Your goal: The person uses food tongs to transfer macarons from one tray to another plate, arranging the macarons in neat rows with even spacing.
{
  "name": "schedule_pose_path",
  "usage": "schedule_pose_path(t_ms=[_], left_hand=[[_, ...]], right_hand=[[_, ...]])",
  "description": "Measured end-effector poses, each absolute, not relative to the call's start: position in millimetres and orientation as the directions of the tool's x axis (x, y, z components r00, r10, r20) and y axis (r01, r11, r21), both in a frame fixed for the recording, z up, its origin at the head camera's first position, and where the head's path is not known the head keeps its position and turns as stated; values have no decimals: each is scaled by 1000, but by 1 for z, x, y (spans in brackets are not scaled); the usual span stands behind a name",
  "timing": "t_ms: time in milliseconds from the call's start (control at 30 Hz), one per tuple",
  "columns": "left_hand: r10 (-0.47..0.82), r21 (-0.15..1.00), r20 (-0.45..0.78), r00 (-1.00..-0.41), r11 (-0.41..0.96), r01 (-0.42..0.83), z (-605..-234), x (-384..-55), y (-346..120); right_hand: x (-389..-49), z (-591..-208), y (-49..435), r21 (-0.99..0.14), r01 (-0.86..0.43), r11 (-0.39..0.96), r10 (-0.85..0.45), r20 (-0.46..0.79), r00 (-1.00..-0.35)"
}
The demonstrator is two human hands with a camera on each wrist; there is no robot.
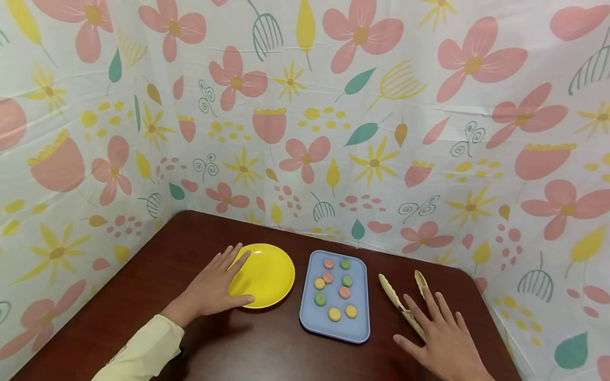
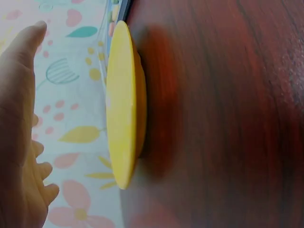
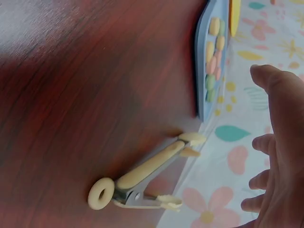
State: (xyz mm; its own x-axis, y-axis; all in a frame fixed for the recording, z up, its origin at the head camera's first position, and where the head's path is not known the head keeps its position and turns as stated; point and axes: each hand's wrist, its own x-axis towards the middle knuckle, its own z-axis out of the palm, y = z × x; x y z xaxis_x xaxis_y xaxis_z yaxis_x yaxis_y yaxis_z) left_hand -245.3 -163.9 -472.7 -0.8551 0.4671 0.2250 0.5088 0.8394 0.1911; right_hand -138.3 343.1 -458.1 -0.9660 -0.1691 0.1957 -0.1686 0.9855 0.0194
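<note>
My left hand (image 1: 214,286) hovers over the left edge of a round yellow plate (image 1: 270,276), fingers spread and holding nothing. The left wrist view shows a gap between that hand (image 2: 19,128) and the plate (image 2: 121,109), which lies flat on the table. With fingers extended, my right hand (image 1: 443,336) is above a pair of cream-coloured tongs (image 1: 392,290) and partly hides them. Seen from the right wrist, the tongs (image 3: 151,167) lie spread apart on the table, a ring at their handle end, away from the hand (image 3: 287,142).
Between the hands, a blue rectangular tray (image 1: 350,330) carries several small macaron-like pieces in pink, green and yellow, such as a green one (image 1: 320,299). The dark red-brown table (image 1: 267,352) meets a flower-patterned curtain (image 1: 305,201) at its back and sides.
</note>
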Motion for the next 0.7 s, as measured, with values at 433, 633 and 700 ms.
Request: schedule_pose_path(t_ms=[433,633,700], left_hand=[[309,526,105,-945,789,316,-497,-251,-176],[254,654,65,-965,719,234,-504,-252,-180],[252,686,56,-966,693,220,-507,-253,-181]], right_hand=[[-139,-461,368,-132,-159,978,-135,175,-975],[-141,-465,369,-171,-2,985,18,118,-993],[-143,-467,371,-181,4,984,27,125,-992]])
